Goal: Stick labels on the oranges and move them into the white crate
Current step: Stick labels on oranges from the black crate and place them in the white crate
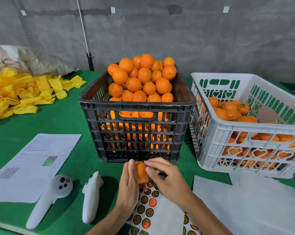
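Note:
My left hand (129, 185) grips an orange (141, 173) just in front of the black crate (138, 106), which is heaped with oranges. My right hand (165, 177) touches the top of that orange with its thumb and forefinger; whether a label sits under them is hidden. Below my hands lies a white sheet of round dark labels (148, 211). The white crate (255, 131) stands to the right and holds several oranges, one showing a dark label (243, 106).
Two white handheld controllers (49, 199) (91, 195) lie on the green table left of my hands. A printed paper (33, 165) lies further left. Yellow foam sleeves (24, 92) are piled at the far left beside a sack. White sheets (245, 204) lie at the right front.

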